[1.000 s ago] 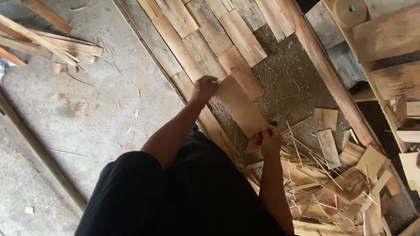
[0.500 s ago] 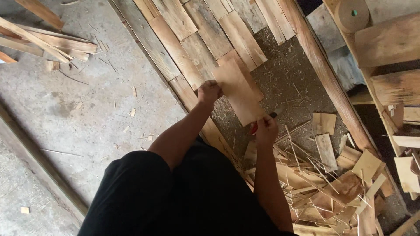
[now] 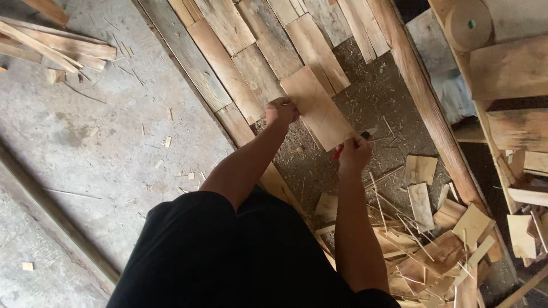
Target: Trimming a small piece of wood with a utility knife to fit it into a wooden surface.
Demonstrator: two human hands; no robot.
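Note:
A thin rectangular wooden shingle (image 3: 318, 108) lies slanted over the lower end of a row of laid shingles (image 3: 268, 51). My left hand (image 3: 281, 110) grips its left edge. My right hand (image 3: 355, 154) holds its lower right corner and also clasps a red-handled tool (image 3: 339, 152), most of which is hidden in the fist. Both forearms reach forward from my dark-clothed body.
A heap of shingle offcuts and splinters (image 3: 434, 234) lies at the lower right. A long round timber (image 3: 416, 85) runs diagonally on the right, with stacked boards (image 3: 508, 63) beyond. Concrete floor (image 3: 97, 142) with loose sticks (image 3: 51, 45) spreads to the left.
Both hands have carried the shingle up and away from me, onto the end of the laid row. The view has shifted slightly with them.

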